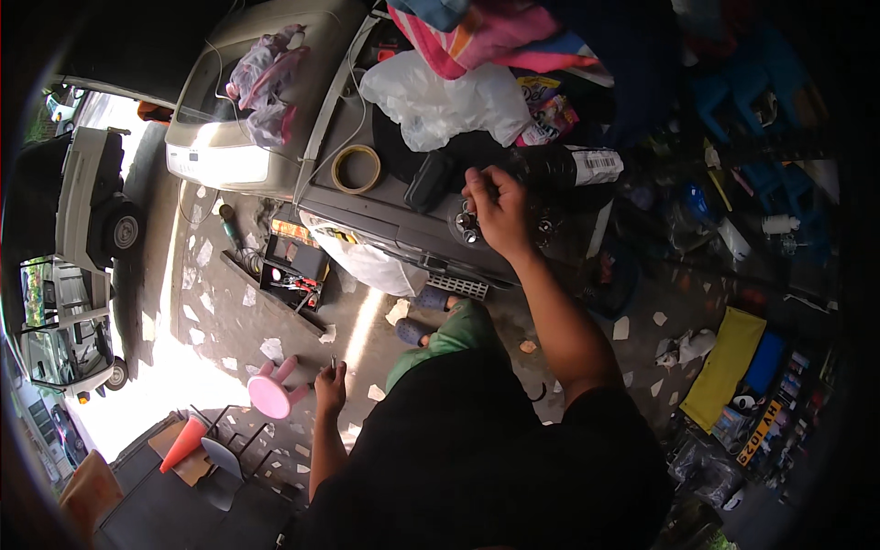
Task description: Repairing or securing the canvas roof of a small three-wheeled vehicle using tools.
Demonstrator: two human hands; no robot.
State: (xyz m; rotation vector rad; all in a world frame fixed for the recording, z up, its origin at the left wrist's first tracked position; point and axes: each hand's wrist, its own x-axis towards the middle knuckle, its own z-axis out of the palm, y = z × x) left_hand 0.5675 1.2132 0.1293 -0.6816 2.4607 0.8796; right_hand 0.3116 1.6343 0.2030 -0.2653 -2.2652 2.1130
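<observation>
My right hand (495,209) reaches forward over a dark grey machine casing (403,215), its fingers pinched on small shiny metal parts (467,225) lying on the casing's top. My left hand (330,385) hangs low at my side and pinches a thin metal tool, perhaps a small screwdriver (334,364), pointing up. A roll of tape (356,169) lies on the casing to the left of my right hand. A black oblong object (429,181) and a dark bottle with a white label (573,167) lie close to that hand.
A white plastic bag (440,101) and coloured cloth (486,37) pile behind the casing. An open black toolbox (293,275) sits on the speckled floor. A pink stool (270,390) and orange cone (183,442) stand at lower left. Cluttered goods fill the right side.
</observation>
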